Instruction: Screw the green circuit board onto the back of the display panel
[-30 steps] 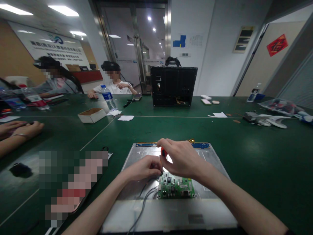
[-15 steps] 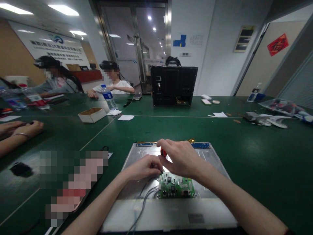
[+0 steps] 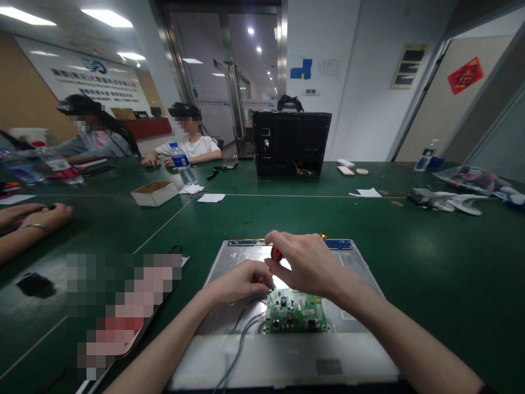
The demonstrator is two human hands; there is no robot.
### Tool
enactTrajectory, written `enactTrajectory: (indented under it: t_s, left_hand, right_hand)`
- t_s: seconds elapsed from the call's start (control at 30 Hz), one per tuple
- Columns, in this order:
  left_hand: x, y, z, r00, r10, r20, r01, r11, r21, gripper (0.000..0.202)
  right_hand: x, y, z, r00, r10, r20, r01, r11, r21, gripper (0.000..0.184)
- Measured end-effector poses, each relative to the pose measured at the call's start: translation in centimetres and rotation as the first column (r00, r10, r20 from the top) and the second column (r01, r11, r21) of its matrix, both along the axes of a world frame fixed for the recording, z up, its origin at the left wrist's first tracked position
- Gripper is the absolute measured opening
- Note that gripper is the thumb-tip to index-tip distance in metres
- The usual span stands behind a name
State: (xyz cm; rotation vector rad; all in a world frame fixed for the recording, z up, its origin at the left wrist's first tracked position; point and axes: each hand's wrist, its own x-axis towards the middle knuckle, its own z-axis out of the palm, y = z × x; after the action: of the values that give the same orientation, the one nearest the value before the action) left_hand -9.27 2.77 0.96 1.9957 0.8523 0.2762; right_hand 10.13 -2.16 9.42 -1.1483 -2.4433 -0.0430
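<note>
In front of me lies a flat metal display panel [image 3: 353,361] with a green circuit board [image 3: 296,312] at its middle. My right hand [image 3: 305,260] is closed round the red and black handle of a screwdriver [image 3: 276,253], which points down at the board's upper left corner. My left hand [image 3: 250,282] is closed beside that corner, thumb and fingers pinched close to the screwdriver's tip. What they pinch is hidden. Grey cables [image 3: 239,347] run from the board's left side toward the panel's near edge. A blue circuit strip [image 3: 342,244] lines the panel's far edge.
A partly blurred flat item [image 3: 135,306] lies left of the panel. Farther off are an open box [image 3: 153,194], a water bottle [image 3: 183,164], a black monitor housing [image 3: 293,143] and a grey-white tool [image 3: 445,201]. Another person's hands [image 3: 39,221] rest at the left; other people sit beyond.
My right hand has shifted and turned very slightly with the screwdriver handle. My left hand stays in place. Across the table, a person's arms have lowered onto the tabletop.
</note>
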Motion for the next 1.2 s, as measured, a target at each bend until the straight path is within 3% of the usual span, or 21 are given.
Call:
enactTrajectory:
  t_s: [0.43,0.73,1.2]
  left_hand:
    - [0.0,-0.1,0.5,0.999,0.032,-0.038,-0.032,0.999,0.010,0.009]
    - [-0.8,0.7,1.5,0.953,0.290,-0.093,-0.260,0.934,0.246,0.016]
    - [-0.5,0.6,0.4,0.964,0.201,-0.174,-0.130,0.927,0.351,0.013]
  right_hand:
    - [0.6,0.1,0.5,1.000,-0.027,0.003,0.027,1.000,-0.006,0.020]
    - [1.6,0.5,1.2,0.996,-0.089,-0.025,0.089,0.996,0.016,0.018]
    - [1.8,0.5,1.4,0.995,-0.099,0.003,0.099,0.995,0.020,0.019]
